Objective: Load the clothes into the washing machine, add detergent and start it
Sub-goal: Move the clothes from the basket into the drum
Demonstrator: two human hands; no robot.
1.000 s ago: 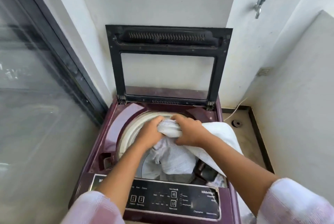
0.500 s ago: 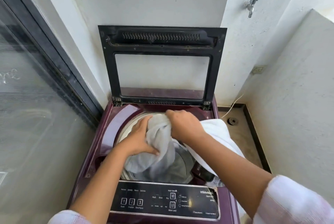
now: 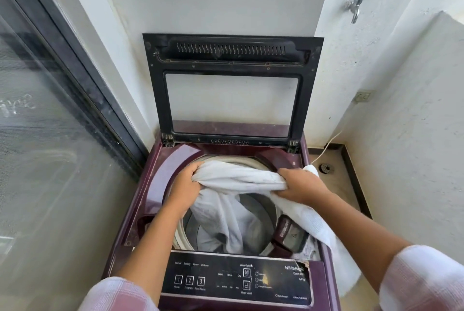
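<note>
A maroon top-loading washing machine stands below me with its black-framed lid raised against the wall. Both hands hold a white cloth stretched across the drum opening. My left hand grips its left end above the drum's left rim. My right hand grips it near the right rim. Part of the cloth hangs down into the steel drum. Another white towel lies draped over the machine's right edge under my right forearm. The black control panel faces me at the front.
A glass sliding door with a dark frame runs along the left. White walls close in behind and on the right. A tap sticks out of the back wall. A white cable and a floor drain lie right of the machine.
My hands have moved apart, spreading the bunched white cloth across the drum opening. The right hand shifted to the right rim, the left hand toward the left rim.
</note>
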